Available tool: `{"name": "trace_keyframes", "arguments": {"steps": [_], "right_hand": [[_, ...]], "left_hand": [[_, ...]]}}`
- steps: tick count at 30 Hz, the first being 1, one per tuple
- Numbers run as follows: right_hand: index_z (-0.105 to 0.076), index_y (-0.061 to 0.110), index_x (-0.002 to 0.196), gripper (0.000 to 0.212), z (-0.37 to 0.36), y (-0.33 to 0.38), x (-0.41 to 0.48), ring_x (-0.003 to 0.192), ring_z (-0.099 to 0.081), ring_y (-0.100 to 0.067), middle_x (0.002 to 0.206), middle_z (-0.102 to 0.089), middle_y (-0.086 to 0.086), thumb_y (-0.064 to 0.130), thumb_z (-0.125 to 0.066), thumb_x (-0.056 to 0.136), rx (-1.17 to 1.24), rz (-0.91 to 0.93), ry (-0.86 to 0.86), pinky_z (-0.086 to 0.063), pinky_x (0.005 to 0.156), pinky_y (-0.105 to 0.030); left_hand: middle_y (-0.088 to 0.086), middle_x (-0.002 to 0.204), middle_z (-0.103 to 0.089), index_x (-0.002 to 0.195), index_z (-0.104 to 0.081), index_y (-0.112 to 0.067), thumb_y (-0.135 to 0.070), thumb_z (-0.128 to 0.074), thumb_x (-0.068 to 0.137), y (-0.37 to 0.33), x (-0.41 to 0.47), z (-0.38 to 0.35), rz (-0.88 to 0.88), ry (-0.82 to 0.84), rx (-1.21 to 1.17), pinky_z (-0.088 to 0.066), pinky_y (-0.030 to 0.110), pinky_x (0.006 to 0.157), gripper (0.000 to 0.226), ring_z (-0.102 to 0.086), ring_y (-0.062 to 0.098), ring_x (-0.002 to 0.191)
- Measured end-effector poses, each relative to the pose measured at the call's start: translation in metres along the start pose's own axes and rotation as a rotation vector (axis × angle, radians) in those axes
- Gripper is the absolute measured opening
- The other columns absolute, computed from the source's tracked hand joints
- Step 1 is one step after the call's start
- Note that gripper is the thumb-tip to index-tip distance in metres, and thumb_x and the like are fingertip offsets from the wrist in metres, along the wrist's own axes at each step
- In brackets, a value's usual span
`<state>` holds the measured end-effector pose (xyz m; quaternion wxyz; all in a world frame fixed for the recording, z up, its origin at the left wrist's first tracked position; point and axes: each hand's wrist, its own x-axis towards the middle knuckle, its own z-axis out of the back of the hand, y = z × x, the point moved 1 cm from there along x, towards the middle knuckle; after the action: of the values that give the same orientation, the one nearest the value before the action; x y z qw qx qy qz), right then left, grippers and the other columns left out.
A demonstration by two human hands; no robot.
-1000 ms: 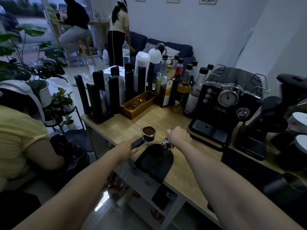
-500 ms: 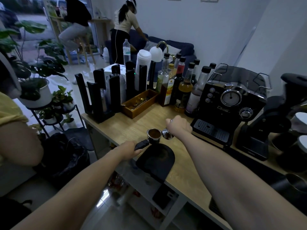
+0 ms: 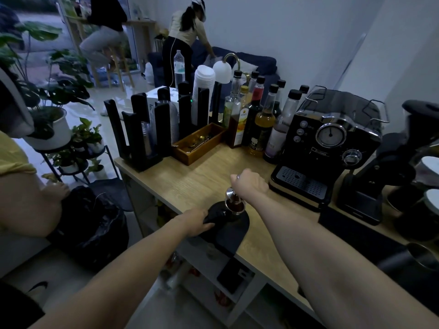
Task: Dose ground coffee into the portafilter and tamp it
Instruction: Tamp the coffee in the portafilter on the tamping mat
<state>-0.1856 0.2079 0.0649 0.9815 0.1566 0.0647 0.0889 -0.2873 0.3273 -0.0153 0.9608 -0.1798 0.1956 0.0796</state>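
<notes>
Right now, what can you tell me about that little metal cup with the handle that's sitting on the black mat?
That is the portafilter: a small round metal basket with a shiny rim and a dark handle. Brown ground coffee shows inside it. It sits over the far end of a black mat at the wooden counter's front edge. The left hand grips its handle, which points toward the person. The right hand holds a shiny metal tamper tilted at the rim, not yet seated flat.

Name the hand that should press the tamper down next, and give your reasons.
Right. The right hand already grips the tamper above the portafilter; the left hand is occupied steadying its handle on the black mat.
</notes>
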Motion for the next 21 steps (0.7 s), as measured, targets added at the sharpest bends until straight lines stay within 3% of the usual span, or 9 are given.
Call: {"name": "trace_keyframes", "arguments": {"steps": [12,17,21], "right_hand": [[-0.051,0.006,0.109,0.036,-0.018,-0.011,-0.007,0.079,-0.053,-0.026,0.088,-0.056,-0.008,0.033,-0.038,0.090,-0.089,0.020,0.010,-0.037,0.064,-0.031],[-0.050,0.006,0.112,0.037,-0.021,-0.009,-0.008,0.076,-0.050,-0.027,0.089,-0.056,-0.008,0.033,-0.037,0.091,-0.175,0.099,-0.023,-0.035,0.062,-0.031],[-0.049,0.006,0.115,0.039,-0.029,-0.005,-0.006,0.098,-0.059,-0.033,0.108,-0.064,-0.014,0.035,-0.037,0.091,-0.215,0.171,-0.003,-0.035,0.067,-0.033]], "left_hand": [[0.018,0.114,-0.062,0.120,-0.051,-0.004,-0.042,-0.041,0.096,0.001,-0.003,0.000,0.008,0.050,0.088,-0.046,0.035,0.086,0.046,-0.059,0.031,0.105],[0.018,0.114,-0.062,0.119,-0.052,-0.003,-0.041,-0.043,0.095,0.001,-0.001,0.001,-0.002,0.047,0.083,-0.044,0.033,0.082,0.045,-0.058,0.032,0.105],[0.019,0.113,-0.062,0.118,-0.052,-0.002,-0.042,-0.042,0.095,0.004,0.000,0.000,0.003,0.069,0.100,-0.043,0.032,0.081,0.047,-0.058,0.033,0.105]]}}
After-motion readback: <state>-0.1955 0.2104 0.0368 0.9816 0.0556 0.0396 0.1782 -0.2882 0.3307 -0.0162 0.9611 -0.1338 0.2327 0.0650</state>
